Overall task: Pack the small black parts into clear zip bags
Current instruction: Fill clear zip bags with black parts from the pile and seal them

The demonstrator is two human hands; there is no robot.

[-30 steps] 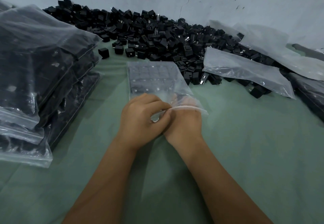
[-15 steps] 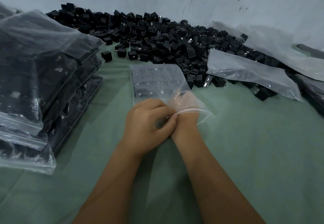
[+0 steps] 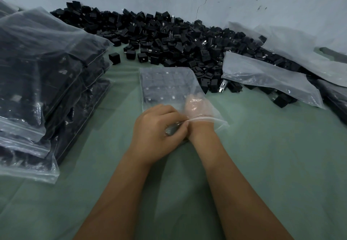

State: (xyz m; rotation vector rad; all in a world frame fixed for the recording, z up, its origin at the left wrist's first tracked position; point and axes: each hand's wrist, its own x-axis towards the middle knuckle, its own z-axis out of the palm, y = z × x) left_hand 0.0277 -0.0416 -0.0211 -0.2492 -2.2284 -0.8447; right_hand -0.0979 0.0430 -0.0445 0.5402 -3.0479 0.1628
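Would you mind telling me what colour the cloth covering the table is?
The cloth is a muted green, shown best in the head view.

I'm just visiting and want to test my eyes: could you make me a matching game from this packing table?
Things:
1. right hand
2. left hand
3. stack of filled bags
4. loose black parts

Places:
A. heaped along the wall
B. piled on the left
C. inside the clear bag
D. pinching the bag's mouth

Pairs: 1-C, 2-D, 3-B, 4-A
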